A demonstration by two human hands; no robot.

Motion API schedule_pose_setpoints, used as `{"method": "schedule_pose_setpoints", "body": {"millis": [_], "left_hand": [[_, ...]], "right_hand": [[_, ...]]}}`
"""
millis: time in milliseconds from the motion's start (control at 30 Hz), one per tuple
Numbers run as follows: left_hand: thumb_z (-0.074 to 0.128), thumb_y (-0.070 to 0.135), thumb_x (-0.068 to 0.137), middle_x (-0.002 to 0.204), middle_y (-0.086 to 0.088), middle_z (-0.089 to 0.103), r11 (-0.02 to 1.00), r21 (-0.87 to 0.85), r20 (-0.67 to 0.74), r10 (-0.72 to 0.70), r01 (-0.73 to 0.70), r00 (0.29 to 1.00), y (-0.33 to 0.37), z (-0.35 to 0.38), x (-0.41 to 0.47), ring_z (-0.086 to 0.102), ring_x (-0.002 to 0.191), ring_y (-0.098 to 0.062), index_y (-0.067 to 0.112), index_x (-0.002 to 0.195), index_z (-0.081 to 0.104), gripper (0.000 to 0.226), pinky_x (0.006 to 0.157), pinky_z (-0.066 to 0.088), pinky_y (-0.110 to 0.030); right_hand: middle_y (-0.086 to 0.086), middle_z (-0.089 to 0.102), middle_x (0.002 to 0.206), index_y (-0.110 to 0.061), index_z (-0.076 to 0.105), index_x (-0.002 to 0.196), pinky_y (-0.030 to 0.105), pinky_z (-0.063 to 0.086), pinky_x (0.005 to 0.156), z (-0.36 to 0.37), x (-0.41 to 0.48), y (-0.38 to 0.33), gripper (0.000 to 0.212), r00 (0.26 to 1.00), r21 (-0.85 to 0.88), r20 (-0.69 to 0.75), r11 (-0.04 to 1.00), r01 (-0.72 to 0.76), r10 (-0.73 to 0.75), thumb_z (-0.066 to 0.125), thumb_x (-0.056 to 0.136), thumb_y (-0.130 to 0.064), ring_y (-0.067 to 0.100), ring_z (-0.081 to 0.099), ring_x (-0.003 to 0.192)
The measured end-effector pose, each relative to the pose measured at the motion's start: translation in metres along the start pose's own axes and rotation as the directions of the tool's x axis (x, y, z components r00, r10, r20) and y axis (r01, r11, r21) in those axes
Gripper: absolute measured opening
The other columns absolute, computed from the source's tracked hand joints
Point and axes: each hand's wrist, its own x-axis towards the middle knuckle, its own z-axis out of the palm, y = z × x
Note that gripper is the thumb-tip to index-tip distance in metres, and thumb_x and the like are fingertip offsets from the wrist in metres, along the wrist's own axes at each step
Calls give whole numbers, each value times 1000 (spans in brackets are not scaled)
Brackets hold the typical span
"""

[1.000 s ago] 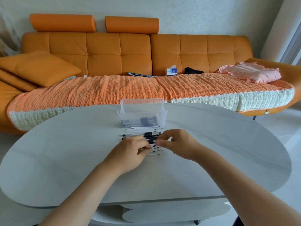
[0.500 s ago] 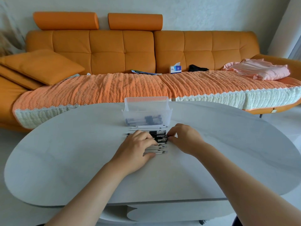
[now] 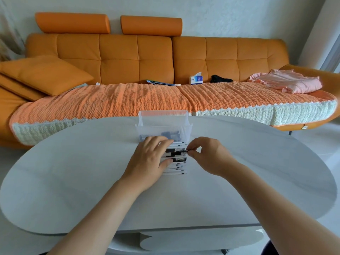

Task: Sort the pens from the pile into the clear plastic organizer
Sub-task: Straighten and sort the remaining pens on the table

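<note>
A row of white and black pens (image 3: 176,167) lies side by side on the grey oval table (image 3: 73,181), just in front of the clear plastic organizer (image 3: 163,124), which holds several dark pens. My left hand (image 3: 149,161) lies over the left part of the row, fingers spread across the pens. My right hand (image 3: 207,155) pinches the right end of a black pen (image 3: 179,151) between thumb and forefinger. Much of the pile's left side is hidden under my left hand.
An orange sofa (image 3: 154,57) with a woven orange cover stands right behind the table. On it lie a tissue box (image 3: 196,79), a cushion (image 3: 46,74), folded pink cloth (image 3: 287,81) and a dark item.
Both hands have moved farther up the row of pens toward the organizer. My right hand now pinches a black pen's end, and my left hand has spread over the pens.
</note>
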Motion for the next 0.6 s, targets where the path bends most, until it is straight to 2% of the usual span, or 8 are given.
{"method": "schedule_pose_setpoints", "body": {"millis": [100,167,233,333,433,500,600], "left_hand": [[67,30,86,110,4,64,999,46,8,2,-2,1000,1,-3,1,58,102,-20,18,120,63,37,82,46,-34],[66,28,89,96,8,68,999,-18,47,-46,47,998,4,-7,0,62,90,-19,23,110,68,22,70,46,-32],[61,29,93,94,12,67,989,-79,108,-115,123,988,7,-9,-1,60,90,-13,28,107,68,16,64,44,-28],[64,27,90,92,14,63,986,-113,130,-108,123,986,9,-9,-2,58,88,-9,30,104,68,14,62,41,-25],[69,26,86,88,14,63,986,-135,126,-78,95,989,10,-7,-1,59,84,-11,29,100,68,14,62,46,-29],[69,29,86,89,13,63,984,-155,120,-71,89,990,11,-5,0,59,85,-12,27,99,67,14,65,49,-32],[68,25,88,88,13,60,977,-198,102,-64,84,993,13,-4,2,56,83,-11,24,98,66,10,66,49,-32]], "right_hand": [[-20,65,91,-34,70,93,14,36,61,2,-4,-5,7,998,51,-9,996,70,-70,65,91,-29,-5,55,73],[-20,65,92,-33,69,94,11,35,61,4,-7,-7,8,995,55,-5,993,103,-103,65,91,-28,-10,55,74],[-20,64,94,-35,67,97,11,35,60,4,-10,-7,10,990,14,23,991,137,-137,64,90,-28,-11,54,73],[-20,62,98,-37,62,104,15,37,61,6,-15,-11,17,980,-69,93,981,182,-175,63,88,-36,-6,53,68],[-14,65,92,-32,65,105,28,47,69,9,-15,-18,20,968,-82,167,976,202,-186,53,95,-44,4,55,76],[-7,65,87,-25,67,99,36,50,72,10,-14,-20,25,955,-102,211,967,233,-207,48,99,-40,13,56,80],[-3,61,91,-21,66,98,40,50,76,6,-12,-16,21,957,-95,196,967,236,-215,49,100,-33,18,56,83]]}}
